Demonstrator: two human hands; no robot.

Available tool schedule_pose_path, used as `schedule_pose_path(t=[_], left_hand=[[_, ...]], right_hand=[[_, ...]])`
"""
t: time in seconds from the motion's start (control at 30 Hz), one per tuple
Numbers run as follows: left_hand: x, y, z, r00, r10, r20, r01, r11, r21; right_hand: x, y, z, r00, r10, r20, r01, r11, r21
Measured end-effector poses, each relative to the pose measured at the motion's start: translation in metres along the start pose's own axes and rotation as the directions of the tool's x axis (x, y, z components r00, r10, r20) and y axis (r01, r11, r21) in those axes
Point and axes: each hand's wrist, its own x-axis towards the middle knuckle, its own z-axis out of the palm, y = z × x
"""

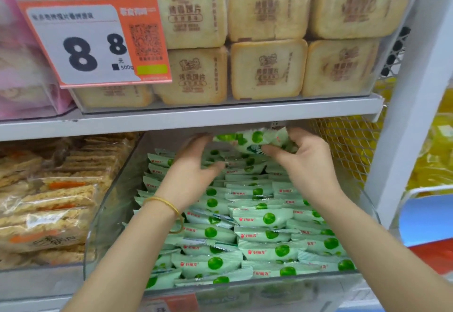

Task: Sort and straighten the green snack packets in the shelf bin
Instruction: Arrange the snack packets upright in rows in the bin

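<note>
A clear plastic shelf bin (103,216) holds several pale green snack packets (264,235) with a green dot, lying in rough overlapping rows. Both my hands reach to the back of the bin, under the upper shelf. Between them they hold a small bunch of green packets (247,140) lifted above the pile. My left hand (193,164) grips the bunch from the left, thumb pointing right. My right hand (304,157) grips it from the right with curled fingers. A gold bangle sits on my left wrist.
The white upper shelf (196,115) hangs close over my hands, carrying beige toast-shaped packs (267,69) and an orange price tag (93,42). Left of the bin lie rice cracker packs (49,204). A mesh side panel (348,150) and a white upright (411,115) stand right.
</note>
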Motion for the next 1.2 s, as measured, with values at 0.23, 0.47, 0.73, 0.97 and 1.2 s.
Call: schedule_pose_path(t=[0.23, 0.47, 0.73, 0.97, 1.2], left_hand=[[0.046, -0.02, 0.021, 0.945, -0.115, 0.306, -0.064, 0.854, 0.517], [0.041, -0.034, 0.019, 0.924, -0.196, 0.329, -0.044, 0.8, 0.598], [0.039, -0.037, 0.016, 0.926, -0.193, 0.324, -0.028, 0.821, 0.57], [0.046, -0.006, 0.022, 0.972, 0.149, 0.18, -0.212, 0.888, 0.408], [0.058, -0.006, 0.043, 0.908, -0.078, 0.412, -0.161, 0.842, 0.514]], right_hand=[[0.036, -0.005, 0.025, 0.998, 0.038, 0.046, 0.0, 0.764, -0.645], [0.046, -0.002, 0.051, 0.98, -0.132, 0.146, 0.195, 0.552, -0.81], [0.054, -0.007, 0.067, 0.898, 0.175, 0.405, 0.22, 0.617, -0.756], [0.028, -0.013, 0.02, 0.92, 0.197, 0.339, 0.111, 0.699, -0.707], [-0.012, -0.004, -0.011, 0.979, 0.093, 0.182, 0.028, 0.82, -0.571]])
